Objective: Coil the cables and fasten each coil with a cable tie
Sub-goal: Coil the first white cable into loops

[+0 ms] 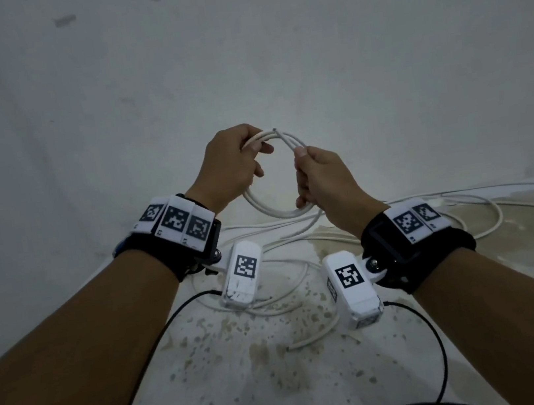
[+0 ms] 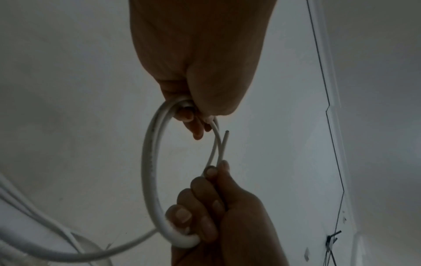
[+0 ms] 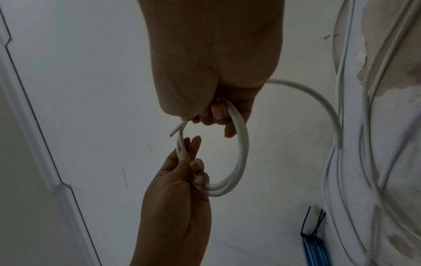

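Head view first: both hands are up in front of a pale wall, the left hand (image 1: 235, 162) gripping the top left of a white cable coil (image 1: 277, 213), the right hand (image 1: 324, 176) clenched round its right side. The cut cable end (image 1: 273, 129) pokes up between them. Loose white cable (image 1: 467, 207) sprawls over the stained surface (image 1: 247, 361) below, and only this view shows that tangle in full.

Left wrist view now: the left hand (image 2: 200, 63) hangs from above, fingers curled round the coil (image 2: 150, 171), with the right hand (image 2: 223, 216) clamping the bottom, all fingers wrapped.

Right wrist view: the right hand (image 3: 212, 63) is on top, the left hand (image 3: 175, 207) below, pinching the strands. Only here, black cable ties (image 3: 317, 223) stick up from a blue bundle (image 3: 314, 250) at bottom right.
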Action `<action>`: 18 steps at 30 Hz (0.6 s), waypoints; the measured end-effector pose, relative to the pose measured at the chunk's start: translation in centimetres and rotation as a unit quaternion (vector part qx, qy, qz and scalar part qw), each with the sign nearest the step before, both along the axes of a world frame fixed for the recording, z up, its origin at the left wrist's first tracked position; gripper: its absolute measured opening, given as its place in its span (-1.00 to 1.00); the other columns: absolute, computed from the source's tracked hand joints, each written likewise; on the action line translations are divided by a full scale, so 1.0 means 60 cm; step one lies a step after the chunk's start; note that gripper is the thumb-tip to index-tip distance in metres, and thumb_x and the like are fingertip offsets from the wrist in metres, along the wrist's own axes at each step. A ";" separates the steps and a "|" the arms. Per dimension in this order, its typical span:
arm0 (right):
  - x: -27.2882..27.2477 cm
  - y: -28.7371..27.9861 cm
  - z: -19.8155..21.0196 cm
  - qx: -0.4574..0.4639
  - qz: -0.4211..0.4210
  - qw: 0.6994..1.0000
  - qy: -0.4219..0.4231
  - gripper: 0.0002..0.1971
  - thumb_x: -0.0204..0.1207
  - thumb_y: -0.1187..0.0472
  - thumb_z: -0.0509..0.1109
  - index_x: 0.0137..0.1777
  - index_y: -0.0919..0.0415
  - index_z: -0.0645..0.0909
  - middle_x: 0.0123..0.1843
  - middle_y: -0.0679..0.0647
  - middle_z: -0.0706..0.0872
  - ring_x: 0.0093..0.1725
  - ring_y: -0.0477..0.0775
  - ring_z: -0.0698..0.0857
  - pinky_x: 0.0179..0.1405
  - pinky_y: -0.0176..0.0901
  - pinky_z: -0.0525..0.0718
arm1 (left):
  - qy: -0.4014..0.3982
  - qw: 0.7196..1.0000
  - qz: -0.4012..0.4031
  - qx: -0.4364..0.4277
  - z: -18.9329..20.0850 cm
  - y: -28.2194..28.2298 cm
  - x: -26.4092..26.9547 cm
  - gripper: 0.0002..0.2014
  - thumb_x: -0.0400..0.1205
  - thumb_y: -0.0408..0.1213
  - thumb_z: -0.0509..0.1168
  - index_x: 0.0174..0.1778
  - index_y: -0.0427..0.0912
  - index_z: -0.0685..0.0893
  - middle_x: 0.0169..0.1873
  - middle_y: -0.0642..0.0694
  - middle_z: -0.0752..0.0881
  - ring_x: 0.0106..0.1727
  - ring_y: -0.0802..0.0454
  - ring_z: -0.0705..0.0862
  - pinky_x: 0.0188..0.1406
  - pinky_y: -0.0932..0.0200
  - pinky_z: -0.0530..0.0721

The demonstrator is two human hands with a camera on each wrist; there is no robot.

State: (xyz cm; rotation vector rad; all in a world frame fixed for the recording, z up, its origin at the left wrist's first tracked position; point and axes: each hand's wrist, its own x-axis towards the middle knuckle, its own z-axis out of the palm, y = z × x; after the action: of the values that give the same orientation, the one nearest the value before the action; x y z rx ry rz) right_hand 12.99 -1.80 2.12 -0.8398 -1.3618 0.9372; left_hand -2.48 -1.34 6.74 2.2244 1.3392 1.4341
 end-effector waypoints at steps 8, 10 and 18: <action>-0.004 0.009 -0.014 -0.014 -0.031 0.999 -0.035 -0.67 0.77 0.07 0.14 -0.20 0.22 0.47 -0.47 0.07 0.43 -0.55 -0.01 0.41 -0.55 -0.18 0.56 | 0.019 0.999 -0.018 -0.036 0.005 -0.004 0.007 -0.73 0.79 -0.31 0.08 0.11 -0.25 0.70 -0.18 -0.05 0.78 -0.46 0.10 0.59 -0.50 0.24 0.55; -0.001 0.010 -0.017 -0.015 -0.033 0.998 -0.046 -0.67 0.76 0.07 0.16 -0.19 0.22 0.49 -0.46 0.09 0.45 -0.55 0.00 0.42 -0.56 -0.18 0.56 | 0.038 0.997 -0.038 -0.054 0.009 -0.005 0.004 -0.75 0.79 -0.34 0.07 0.13 -0.26 0.67 -0.11 -0.08 0.79 -0.45 0.12 0.62 -0.53 0.22 0.58; -0.006 0.014 -0.020 0.007 -0.057 0.996 -0.072 -0.66 0.75 0.04 0.15 -0.19 0.24 0.49 -0.46 0.11 0.51 -0.61 0.01 0.48 -0.54 -0.14 0.57 | 0.065 0.996 -0.050 -0.030 0.007 -0.003 0.011 -0.70 0.74 -0.10 0.23 -0.09 -0.21 0.76 -0.54 0.07 0.48 -0.55 0.24 0.36 -0.50 0.33 0.36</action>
State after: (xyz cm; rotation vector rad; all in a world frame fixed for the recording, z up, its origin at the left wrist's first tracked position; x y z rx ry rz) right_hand 12.65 -0.97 0.93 -0.9786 -1.4266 0.7901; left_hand -1.84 -1.54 7.16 2.3445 1.2694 1.2190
